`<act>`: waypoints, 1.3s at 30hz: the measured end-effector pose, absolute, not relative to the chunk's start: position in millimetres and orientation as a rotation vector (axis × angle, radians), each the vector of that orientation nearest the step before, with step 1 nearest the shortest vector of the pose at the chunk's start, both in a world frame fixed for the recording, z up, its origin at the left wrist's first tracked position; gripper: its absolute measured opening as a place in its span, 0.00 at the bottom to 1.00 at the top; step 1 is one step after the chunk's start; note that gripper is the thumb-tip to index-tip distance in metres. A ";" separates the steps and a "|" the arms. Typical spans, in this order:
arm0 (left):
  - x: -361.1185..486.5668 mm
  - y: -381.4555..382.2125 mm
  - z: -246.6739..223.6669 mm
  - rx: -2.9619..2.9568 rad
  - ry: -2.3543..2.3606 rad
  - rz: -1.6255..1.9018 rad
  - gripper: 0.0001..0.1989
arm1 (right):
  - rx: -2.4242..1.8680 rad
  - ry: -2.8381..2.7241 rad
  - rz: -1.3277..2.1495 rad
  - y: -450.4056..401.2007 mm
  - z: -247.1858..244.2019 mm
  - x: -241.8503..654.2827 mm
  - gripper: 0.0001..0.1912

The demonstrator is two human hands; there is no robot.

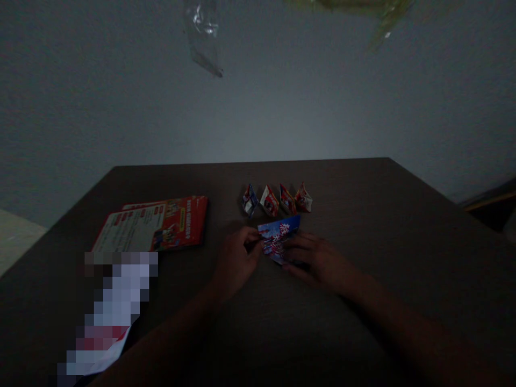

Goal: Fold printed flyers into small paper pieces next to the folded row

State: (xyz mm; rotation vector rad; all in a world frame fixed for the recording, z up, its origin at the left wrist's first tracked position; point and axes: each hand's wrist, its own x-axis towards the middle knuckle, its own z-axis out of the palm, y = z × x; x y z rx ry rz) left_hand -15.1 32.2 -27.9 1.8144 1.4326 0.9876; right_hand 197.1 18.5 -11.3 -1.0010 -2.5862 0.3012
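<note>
A blue and red printed paper (pixel 278 236), partly folded, lies between my hands near the middle of the table. My left hand (pixel 237 260) pinches its left edge between thumb and fingers. On its right side rest the fingers of my right hand (pixel 316 260), slightly spread and touching the paper. Just beyond it stand several small folded paper pieces in a row: a blue and white one (pixel 249 201), two red and white ones (pixel 269 202) and a red and pale one (pixel 303 199) at the right end.
A stack of red printed sheets (pixel 193 223) lies on the left of the dark table (pixel 346 188). Nearer to me is a pale, partly pixelated item (pixel 108 357). Behind the table rises a grey wall with clear plastic (pixel 205 37) hanging on it.
</note>
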 end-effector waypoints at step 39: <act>2.4 -8.3 -23.1 2.708 1.270 0.644 0.14 | -1.395 -1.926 0.764 25.9 -25.9 189.4 0.12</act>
